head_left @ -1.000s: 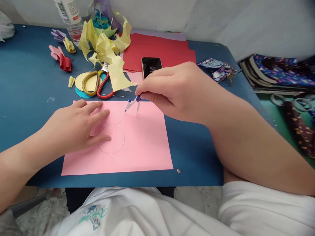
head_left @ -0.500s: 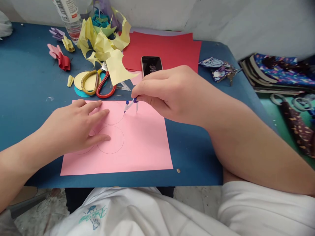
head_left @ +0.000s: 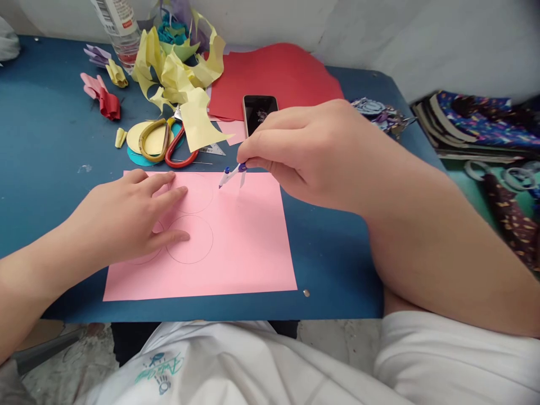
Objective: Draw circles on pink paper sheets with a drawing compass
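A sheet of pink paper (head_left: 248, 247) lies near the table's front edge, with pencil-thin circles drawn on its left half. My left hand (head_left: 135, 216) rests flat on that half, fingers spread, covering part of the circles. Above the upper middle of the sheet, my right hand (head_left: 295, 152) pinches the top of a white and blue drawing compass (head_left: 233, 174) between thumb and fingers. The compass tilts, its legs slightly apart, just right of the upper circle. Whether its tips touch the paper I cannot tell.
Behind the sheet lie scissors (head_left: 169, 143) with yellow and red handles, yellow paper scraps (head_left: 177, 79), a phone (head_left: 257, 109) and red paper (head_left: 291, 73). Folded paper pieces (head_left: 103, 98) and a plastic bottle (head_left: 120, 34) stand at the back left. Keys (head_left: 392, 121) lie at the right.
My right hand has shifted a little right and up with the compass. The red paper at the back now bulges upward along its far edge. My left hand has stayed put.
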{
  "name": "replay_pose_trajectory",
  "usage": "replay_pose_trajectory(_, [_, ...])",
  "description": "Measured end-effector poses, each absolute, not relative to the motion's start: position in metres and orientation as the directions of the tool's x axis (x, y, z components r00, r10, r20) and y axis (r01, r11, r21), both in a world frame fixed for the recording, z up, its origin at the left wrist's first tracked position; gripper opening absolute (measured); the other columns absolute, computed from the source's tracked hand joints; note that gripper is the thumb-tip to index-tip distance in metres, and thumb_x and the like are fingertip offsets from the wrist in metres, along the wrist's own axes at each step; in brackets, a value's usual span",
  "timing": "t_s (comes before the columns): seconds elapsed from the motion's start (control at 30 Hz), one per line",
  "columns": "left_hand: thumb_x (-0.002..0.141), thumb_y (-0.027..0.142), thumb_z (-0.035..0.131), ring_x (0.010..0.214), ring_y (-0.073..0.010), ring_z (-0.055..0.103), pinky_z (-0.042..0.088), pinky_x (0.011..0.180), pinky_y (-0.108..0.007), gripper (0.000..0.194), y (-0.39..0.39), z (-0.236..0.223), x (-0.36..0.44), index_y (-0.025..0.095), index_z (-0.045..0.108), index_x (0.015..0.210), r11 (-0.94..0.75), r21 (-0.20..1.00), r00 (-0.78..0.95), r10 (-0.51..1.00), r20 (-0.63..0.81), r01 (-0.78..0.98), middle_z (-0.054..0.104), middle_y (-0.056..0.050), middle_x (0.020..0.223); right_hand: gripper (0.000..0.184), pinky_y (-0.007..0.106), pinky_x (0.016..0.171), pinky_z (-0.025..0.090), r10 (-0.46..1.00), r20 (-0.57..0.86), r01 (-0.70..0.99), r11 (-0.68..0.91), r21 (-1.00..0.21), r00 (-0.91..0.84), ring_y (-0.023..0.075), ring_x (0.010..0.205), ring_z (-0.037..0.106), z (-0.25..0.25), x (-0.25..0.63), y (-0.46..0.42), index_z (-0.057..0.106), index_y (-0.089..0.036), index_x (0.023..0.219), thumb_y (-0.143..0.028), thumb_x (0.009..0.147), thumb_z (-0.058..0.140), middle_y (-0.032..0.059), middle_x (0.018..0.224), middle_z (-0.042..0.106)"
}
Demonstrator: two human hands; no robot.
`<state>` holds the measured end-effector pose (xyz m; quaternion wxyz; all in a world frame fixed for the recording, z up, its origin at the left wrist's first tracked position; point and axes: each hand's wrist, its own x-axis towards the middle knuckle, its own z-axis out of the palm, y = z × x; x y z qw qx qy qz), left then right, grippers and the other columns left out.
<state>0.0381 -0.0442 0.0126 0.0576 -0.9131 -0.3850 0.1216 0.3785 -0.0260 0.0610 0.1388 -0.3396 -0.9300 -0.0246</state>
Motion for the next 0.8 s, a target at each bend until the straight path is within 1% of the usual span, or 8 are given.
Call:
replay_pose_trajectory(0.1, [0.118, 0.068, 0.054, 0.138, -0.0479, 0.075, 0.069, 0.107, -0.060, 0.074, -0.0433, 0.0111, 0.0386, 0.020, 0.077, 0.170, -0.690, -0.195, 0.668, 0.724, -0.171, 0.697, 0.073, -0.018, 0.173, 0.043, 0.043, 0.077, 0.056, 0.623, 0.282, 0.640, 0.767, -0.036, -0.730, 0.0312, 0.096, 0.079, 0.0602, 0.3766, -0.0264, 0.088, -0.024, 0.117, -0.009, 0.118, 0.048, 0.0109, 0.108, 0.087])
replay_pose_trajectory(0.2, [0.113, 0.075, 0.059, 0.140, -0.0483, 0.074, 0.067, 0.111, -0.060, 0.075, -0.0420, 0.0069, 0.0363, 0.026, 0.080, 0.167, -0.673, -0.115, 0.660, 0.739, -0.131, 0.731, 0.076, -0.016, 0.170, 0.043, 0.041, 0.077, 0.055, 0.605, 0.284, 0.623, 0.782, -0.031, -0.744, 0.0295, 0.096, 0.080, 0.0576, 0.3741, -0.0263, 0.088, -0.022, 0.119, -0.005, 0.117, 0.048, 0.0114, 0.111, 0.088])
replay_pose_trajectory(0.27, [0.112, 0.075, 0.061, 0.142, -0.0477, 0.074, 0.066, 0.114, -0.060, 0.074, -0.0414, 0.0046, 0.0344, 0.028, 0.080, 0.166, -0.668, -0.082, 0.658, 0.743, -0.117, 0.740, 0.076, -0.015, 0.170, 0.042, 0.040, 0.078, 0.055, 0.596, 0.300, 0.614, 0.788, -0.039, -0.745, 0.0288, 0.097, 0.081, 0.0557, 0.3733, -0.0265, 0.087, -0.021, 0.119, -0.004, 0.116, 0.049, 0.0108, 0.111, 0.088])
replay_pose_trajectory(0.4, [0.115, 0.071, 0.063, 0.141, -0.0462, 0.074, 0.067, 0.115, -0.060, 0.071, -0.0423, 0.0028, 0.0320, 0.025, 0.078, 0.168, -0.678, -0.115, 0.665, 0.735, -0.131, 0.726, 0.074, -0.016, 0.173, 0.043, 0.039, 0.076, 0.055, 0.598, 0.322, 0.620, 0.783, -0.041, -0.734, 0.0284, 0.095, 0.081, 0.0537, 0.3739, -0.0267, 0.086, -0.023, 0.115, -0.007, 0.118, 0.046, 0.0088, 0.107, 0.087])
replay_pose_trajectory(0.5, [0.118, 0.069, 0.062, 0.141, -0.0467, 0.073, 0.068, 0.115, -0.061, 0.069, -0.0437, 0.0032, 0.0320, 0.025, 0.076, 0.170, -0.685, -0.134, 0.675, 0.728, -0.120, 0.716, 0.074, -0.016, 0.172, 0.043, 0.040, 0.079, 0.057, 0.594, 0.316, 0.618, 0.786, -0.032, -0.740, 0.0278, 0.096, 0.081, 0.0542, 0.3739, -0.0264, 0.085, -0.024, 0.116, -0.006, 0.118, 0.046, 0.0073, 0.108, 0.087])
replay_pose_trajectory(0.63, [0.120, 0.064, 0.062, 0.143, -0.0470, 0.073, 0.069, 0.115, -0.061, 0.067, -0.0439, 0.0061, 0.0345, 0.023, 0.074, 0.171, -0.685, -0.153, 0.670, 0.729, -0.140, 0.712, 0.074, -0.017, 0.172, 0.043, 0.041, 0.080, 0.059, 0.590, 0.282, 0.610, 0.792, -0.021, -0.757, 0.0284, 0.097, 0.081, 0.0564, 0.3722, -0.0272, 0.086, -0.021, 0.117, -0.002, 0.115, 0.047, 0.0101, 0.111, 0.088])
replay_pose_trajectory(0.7, [0.120, 0.065, 0.063, 0.142, -0.0466, 0.074, 0.069, 0.114, -0.060, 0.068, -0.0435, 0.0075, 0.0360, 0.023, 0.074, 0.172, -0.688, -0.177, 0.669, 0.726, -0.159, 0.704, 0.073, -0.018, 0.173, 0.043, 0.041, 0.080, 0.059, 0.592, 0.274, 0.611, 0.791, -0.015, -0.758, 0.0288, 0.097, 0.081, 0.0574, 0.3714, -0.0280, 0.086, -0.019, 0.116, -0.002, 0.116, 0.047, 0.0117, 0.110, 0.088])
replay_pose_trajectory(0.8, [0.117, 0.070, 0.067, 0.137, -0.0474, 0.075, 0.071, 0.108, -0.061, 0.074, -0.0433, 0.0082, 0.0369, 0.021, 0.075, 0.171, -0.695, -0.217, 0.678, 0.718, -0.159, 0.686, 0.072, -0.020, 0.174, 0.044, 0.040, 0.077, 0.057, 0.591, 0.288, 0.615, 0.788, -0.006, -0.754, 0.0287, 0.096, 0.080, 0.0576, 0.3707, -0.0284, 0.086, -0.020, 0.117, -0.003, 0.118, 0.046, 0.0113, 0.109, 0.087])
